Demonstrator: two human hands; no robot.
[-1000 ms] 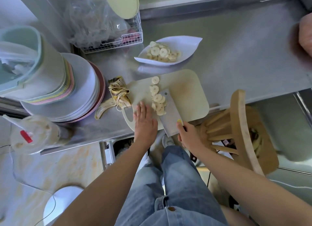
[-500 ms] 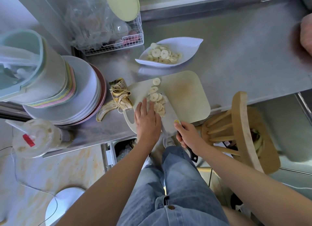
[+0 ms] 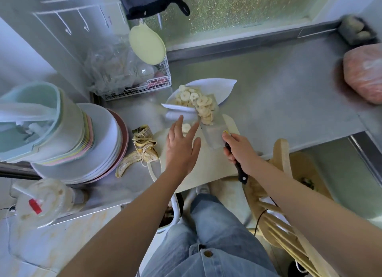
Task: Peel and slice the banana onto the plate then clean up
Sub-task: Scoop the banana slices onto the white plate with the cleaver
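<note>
Our right hand (image 3: 239, 150) is curled round the black handle of the broad steel cleaver (image 3: 213, 132). We hold it nearly flat so the blade serves as a tray. A row of pale round banana slices (image 3: 205, 111) lies along the blade, and its far end reaches over the near rim of the white leaf-shaped plate (image 3: 219, 88), where more slices are heaped. Our left hand (image 3: 182, 146) hovers spread above the cream plastic cutting board (image 3: 206, 169), fingers straight and apart, holding nothing. Its fingertips lie just beside the blade's edge, placed, we judge, to push the load off or catch a slice that slips. One stray slice (image 3: 186, 127) lies on the board beneath those fingers. The yellow-brown banana peel (image 3: 142, 150) lies on the grey steel worktop (image 3: 279, 90) just beside the board's left edge, clear of the cutting. We judge the slicing done and the transfer nearly so. The stray slice, the peel, the board and the cleaver remain to be dealt with.
</note>
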